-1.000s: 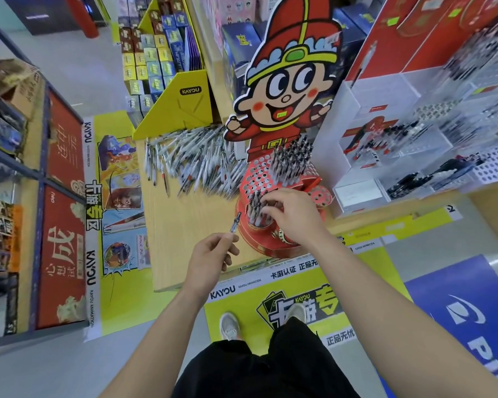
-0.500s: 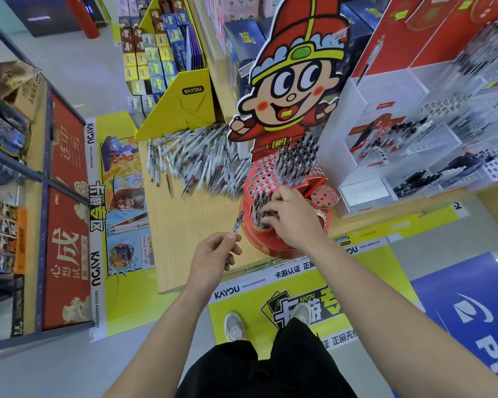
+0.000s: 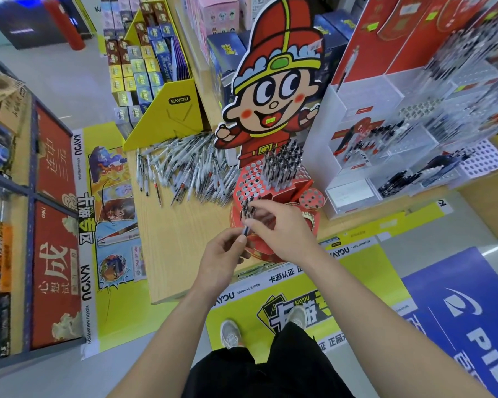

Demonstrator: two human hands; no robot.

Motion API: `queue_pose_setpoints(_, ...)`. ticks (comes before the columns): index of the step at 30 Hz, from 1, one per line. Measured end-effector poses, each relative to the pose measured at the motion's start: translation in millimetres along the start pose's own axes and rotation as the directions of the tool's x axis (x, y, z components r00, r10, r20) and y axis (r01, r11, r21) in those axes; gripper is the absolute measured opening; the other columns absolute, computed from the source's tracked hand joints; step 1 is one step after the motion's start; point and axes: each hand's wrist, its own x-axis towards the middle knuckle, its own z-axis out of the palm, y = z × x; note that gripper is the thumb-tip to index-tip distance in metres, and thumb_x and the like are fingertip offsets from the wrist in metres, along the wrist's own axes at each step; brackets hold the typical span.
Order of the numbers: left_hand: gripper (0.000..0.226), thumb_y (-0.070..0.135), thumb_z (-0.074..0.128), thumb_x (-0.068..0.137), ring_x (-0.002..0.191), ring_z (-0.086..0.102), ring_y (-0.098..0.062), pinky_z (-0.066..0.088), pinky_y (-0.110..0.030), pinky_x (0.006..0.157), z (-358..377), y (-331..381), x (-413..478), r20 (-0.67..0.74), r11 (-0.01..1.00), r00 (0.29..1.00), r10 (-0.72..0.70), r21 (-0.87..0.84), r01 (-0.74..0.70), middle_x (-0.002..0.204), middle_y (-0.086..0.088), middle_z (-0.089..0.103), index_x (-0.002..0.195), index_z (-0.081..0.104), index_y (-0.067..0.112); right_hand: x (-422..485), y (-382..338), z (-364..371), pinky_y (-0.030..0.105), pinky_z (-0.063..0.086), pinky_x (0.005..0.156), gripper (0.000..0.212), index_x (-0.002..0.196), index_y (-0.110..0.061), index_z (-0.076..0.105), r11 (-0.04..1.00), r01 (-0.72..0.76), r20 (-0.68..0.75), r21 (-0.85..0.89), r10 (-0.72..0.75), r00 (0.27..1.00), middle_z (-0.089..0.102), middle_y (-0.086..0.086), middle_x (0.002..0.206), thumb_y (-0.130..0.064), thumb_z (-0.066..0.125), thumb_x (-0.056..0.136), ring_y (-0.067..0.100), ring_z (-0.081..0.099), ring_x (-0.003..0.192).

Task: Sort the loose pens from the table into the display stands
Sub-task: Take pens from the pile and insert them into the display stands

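Nearest the camera, black shorts [image 3: 265, 374] and a grey shoe [image 3: 230, 333] are being seen over a yellow floor sign. Just beyond, at the near edge of the wooden table [image 3: 179, 242], one pen [image 3: 245, 231] is being gripped low down between the thumb and curled fingers of the left hand [image 3: 222, 261], tip pointing up. Its upper end is being touched by the curled fingertips of the right hand [image 3: 283, 229]; whether a true pinch is being made there cannot be told. Both hands are being held over the lower tier of the red stand [image 3: 252, 185], where a few pens are standing; a denser cluster [image 3: 282, 165] is standing in the upper tier. Left of it, the loose pens [image 3: 184, 173] are lying heaped on the table. Behind, a cartoon cutout [image 3: 273, 93] is standing upright, a white stand [image 3: 354, 110] beside it.
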Motion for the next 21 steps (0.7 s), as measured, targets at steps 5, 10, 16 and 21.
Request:
queue_pose_setpoints(5, 0.022, 0.017, 0.053, 0.105, 0.091, 0.068, -0.016, 0.054, -0.036, 0.088, 11.0, -0.8, 5.1, 0.076, 0.995, 0.995, 0.061, 0.071, -0.066, 0.097, -0.011, 0.074, 0.117, 0.072, 0.015, 1.6, 3.5, -12.4, 0.010, 0.047, 0.080, 0.014, 0.100, -0.027, 0.071, 0.996, -0.042, 0.015, 0.076, 0.041, 0.999, 0.070, -0.016, 0.089, -0.021, 0.076, 0.088, -0.002, 0.066, 0.088)
queue_pose_setpoints(10, 0.018, 0.026, 0.064, 0.099, 0.105, 0.067, -0.007, 0.053, -0.036, 0.096, -3.6, -9.6, 20.4, -0.052, 0.967, 0.996, 0.078, 0.247, -0.063, 0.113, 0.010, 0.074, 0.116, 0.071, 0.025, 10.0, 12.4, -38.3, 0.019, 0.054, 0.084, 0.013, 0.099, -0.026, 0.074, 1.000, -0.007, -0.004, -0.017, 0.007, 1.000, 0.072, -0.012, 0.090, -0.021, 0.076, 0.088, 0.000, 0.067, 0.087)
queue_pose_setpoints(16, 0.058, 0.038, 0.066, 0.096, 0.137, 0.047, -0.021, 0.040, -0.036, 0.112, -12.4, -28.0, 51.9, 0.094, 0.623, 0.991, 0.097, 0.771, -0.135, 0.151, 0.001, 0.050, 0.147, 0.050, 0.018, 21.1, 22.2, -31.7, 0.025, 0.055, 0.086, 0.015, 0.104, -0.018, 0.075, 0.996, 0.038, -0.004, -0.082, -0.038, 0.999, 0.074, -0.005, 0.092, -0.018, 0.075, 0.089, 0.006, 0.068, 0.087)
queue_pose_setpoints(21, 0.070, 0.042, 0.063, 0.096, 0.146, 0.033, -0.028, 0.032, -0.041, 0.118, -4.4, -37.9, 66.4, 0.161, 0.516, 0.987, 0.007, 0.845, -0.141, 0.163, 0.000, 0.034, 0.156, 0.038, 0.017, 24.0, 32.4, -21.5, 0.031, 0.056, 0.085, 0.010, 0.099, -0.019, 0.073, 0.995, 0.060, 0.004, -0.076, -0.060, 0.998, 0.073, -0.004, 0.089, -0.017, 0.075, 0.089, 0.008, 0.068, 0.086)
